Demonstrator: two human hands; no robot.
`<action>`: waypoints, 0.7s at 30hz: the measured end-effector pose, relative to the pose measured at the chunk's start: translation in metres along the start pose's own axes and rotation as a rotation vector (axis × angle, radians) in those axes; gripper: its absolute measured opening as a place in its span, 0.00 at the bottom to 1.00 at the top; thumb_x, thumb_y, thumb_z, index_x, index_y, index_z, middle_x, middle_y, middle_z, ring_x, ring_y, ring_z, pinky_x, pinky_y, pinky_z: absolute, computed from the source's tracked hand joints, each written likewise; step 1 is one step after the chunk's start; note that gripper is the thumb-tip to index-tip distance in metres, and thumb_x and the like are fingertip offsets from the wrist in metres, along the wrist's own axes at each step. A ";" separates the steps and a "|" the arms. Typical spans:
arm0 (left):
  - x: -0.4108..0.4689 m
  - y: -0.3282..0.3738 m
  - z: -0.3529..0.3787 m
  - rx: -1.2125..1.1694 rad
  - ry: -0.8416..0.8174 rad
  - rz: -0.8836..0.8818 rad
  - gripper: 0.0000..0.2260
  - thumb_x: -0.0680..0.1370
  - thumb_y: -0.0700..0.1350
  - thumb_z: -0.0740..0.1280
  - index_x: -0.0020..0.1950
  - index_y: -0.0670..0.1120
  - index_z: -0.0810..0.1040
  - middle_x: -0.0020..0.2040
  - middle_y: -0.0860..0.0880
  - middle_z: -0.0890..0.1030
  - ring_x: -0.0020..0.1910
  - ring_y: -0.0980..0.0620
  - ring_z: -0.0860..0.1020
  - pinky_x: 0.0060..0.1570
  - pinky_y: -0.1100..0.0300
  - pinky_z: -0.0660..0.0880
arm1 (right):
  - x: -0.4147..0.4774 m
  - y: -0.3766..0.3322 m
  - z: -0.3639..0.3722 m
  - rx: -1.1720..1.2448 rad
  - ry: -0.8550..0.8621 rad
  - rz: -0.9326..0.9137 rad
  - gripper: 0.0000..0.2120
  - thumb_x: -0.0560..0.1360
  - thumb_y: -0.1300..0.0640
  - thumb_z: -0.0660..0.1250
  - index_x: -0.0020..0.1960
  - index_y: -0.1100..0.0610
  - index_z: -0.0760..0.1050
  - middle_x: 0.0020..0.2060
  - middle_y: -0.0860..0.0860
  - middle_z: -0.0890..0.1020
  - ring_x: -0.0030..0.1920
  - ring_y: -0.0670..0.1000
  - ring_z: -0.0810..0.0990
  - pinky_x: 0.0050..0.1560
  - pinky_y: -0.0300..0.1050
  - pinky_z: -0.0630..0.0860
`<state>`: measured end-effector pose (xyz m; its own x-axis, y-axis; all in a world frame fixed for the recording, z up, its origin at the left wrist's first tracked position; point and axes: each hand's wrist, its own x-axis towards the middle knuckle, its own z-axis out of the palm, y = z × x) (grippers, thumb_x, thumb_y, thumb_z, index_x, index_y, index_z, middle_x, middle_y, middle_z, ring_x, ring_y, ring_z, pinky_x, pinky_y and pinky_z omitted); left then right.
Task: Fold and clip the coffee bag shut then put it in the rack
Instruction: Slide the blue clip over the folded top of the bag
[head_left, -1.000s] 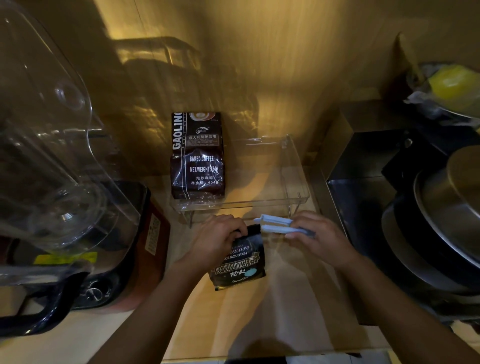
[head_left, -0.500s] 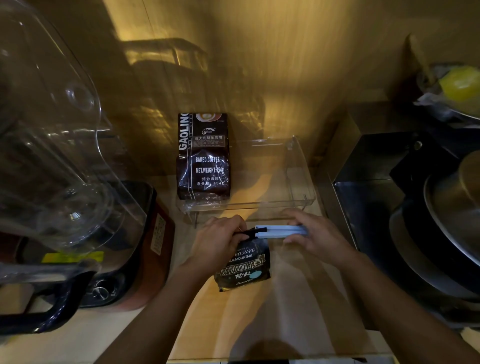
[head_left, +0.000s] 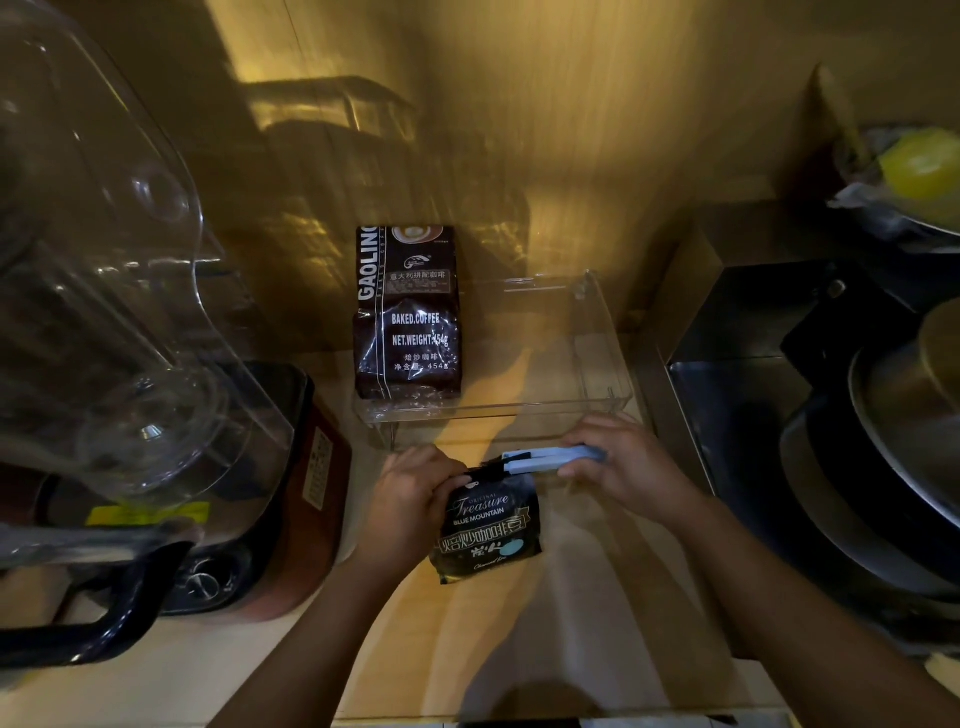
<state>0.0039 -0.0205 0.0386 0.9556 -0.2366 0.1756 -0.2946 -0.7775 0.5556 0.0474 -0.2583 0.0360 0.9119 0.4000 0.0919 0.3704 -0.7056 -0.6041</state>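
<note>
**Clip going onto the folded top of a small coffee bag**

A person stood over a wooden surface in dim, yellowish light, seen from a head-worn camera looking down at both bare hands. A small dark coffee bag, printed "Treasure Blue Mountain", lay flat on the surface, its top edge pointing away from the person.

The left hand curled over the bag's top left corner, fingers closed on it, apparently to keep the fold pinned down so it could not spring open. The right hand held a long pale blue sealing clip by its far end, fingers wrapped around it. The clip lay along the bag's top edge, its dark hinged end meeting the fold beside the left hand. Whether it had fully snapped shut over the fold could not be told from this angle.

Just beyond the bag stood a clear plastic rack, a shallow open tray raised on legs. A taller dark bag marked "Baked Coffee" stood upright in the rack's left part; the space to its right looked free, so that was likely where the small bag would go once clipped.

To the left of the bag sat a blender with a clear jug on a dark base. To the right of the bag were stacked metal pans.
</note>
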 end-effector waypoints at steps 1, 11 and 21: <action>0.001 0.001 0.001 -0.021 -0.002 -0.001 0.07 0.73 0.41 0.64 0.42 0.40 0.81 0.37 0.42 0.80 0.40 0.43 0.77 0.44 0.50 0.69 | 0.001 -0.002 0.000 -0.015 0.002 -0.019 0.11 0.67 0.58 0.73 0.49 0.59 0.79 0.44 0.53 0.80 0.44 0.46 0.69 0.45 0.39 0.59; -0.003 0.001 0.004 -0.135 0.056 -0.043 0.03 0.75 0.36 0.66 0.47 0.40 0.77 0.44 0.42 0.79 0.46 0.45 0.75 0.48 0.49 0.73 | 0.011 -0.021 0.016 -0.029 -0.085 -0.064 0.10 0.70 0.57 0.69 0.51 0.54 0.76 0.46 0.43 0.74 0.48 0.44 0.67 0.48 0.39 0.59; 0.001 0.004 0.017 0.076 0.050 -0.045 0.11 0.75 0.52 0.65 0.54 0.50 0.77 0.50 0.51 0.82 0.51 0.50 0.75 0.52 0.53 0.62 | 0.009 -0.026 0.019 -0.019 -0.082 -0.124 0.11 0.69 0.58 0.70 0.51 0.54 0.76 0.44 0.40 0.71 0.45 0.36 0.61 0.44 0.29 0.57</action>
<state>0.0038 -0.0333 0.0275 0.9658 -0.1723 0.1937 -0.2484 -0.8291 0.5009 0.0431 -0.2252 0.0380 0.8416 0.5308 0.0996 0.4834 -0.6581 -0.5772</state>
